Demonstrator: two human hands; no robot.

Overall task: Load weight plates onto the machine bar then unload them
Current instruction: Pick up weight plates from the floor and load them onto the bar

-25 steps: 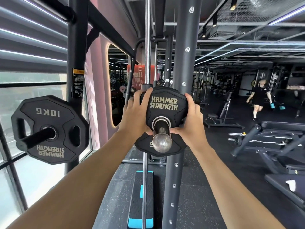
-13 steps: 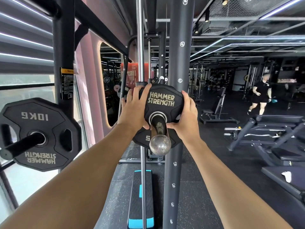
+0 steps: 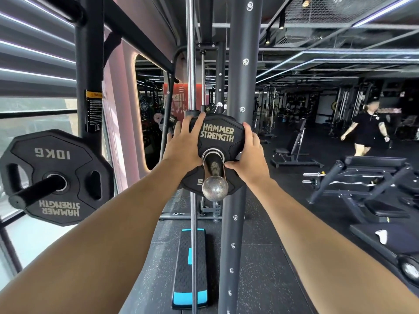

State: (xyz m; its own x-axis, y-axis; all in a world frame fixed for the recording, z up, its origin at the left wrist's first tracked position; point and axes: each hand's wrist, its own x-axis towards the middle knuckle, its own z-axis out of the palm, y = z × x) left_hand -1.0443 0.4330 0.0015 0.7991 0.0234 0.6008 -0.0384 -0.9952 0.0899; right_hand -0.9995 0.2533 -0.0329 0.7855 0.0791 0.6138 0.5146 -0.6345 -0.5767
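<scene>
- The small weight plate (image 3: 216, 141), black with "HAMMER STRENGTH" in gold lettering, sits threaded on the machine bar (image 3: 214, 175), whose worn metal end points toward the camera below the fingers.
- The left hand (image 3: 183, 145) grips the plate's left rim, fingers (image 3: 195, 123) curled over its upper left edge and thumb across the face.
- The right hand (image 3: 249, 155) grips the right rim, fingers wrapped behind the edge, thumb lying just beside the bar's collar.
- Left of the left hand's fingers, well apart, a 10KG plate (image 3: 56, 177) hangs upside down on a black storage peg (image 3: 34, 192).
- Below the fingers, on the floor, lies a black and blue step platform (image 3: 190, 268).
- Far right of the right hand's fingers, a person in black (image 3: 365, 134) walks beyond a bench (image 3: 362, 173).
</scene>
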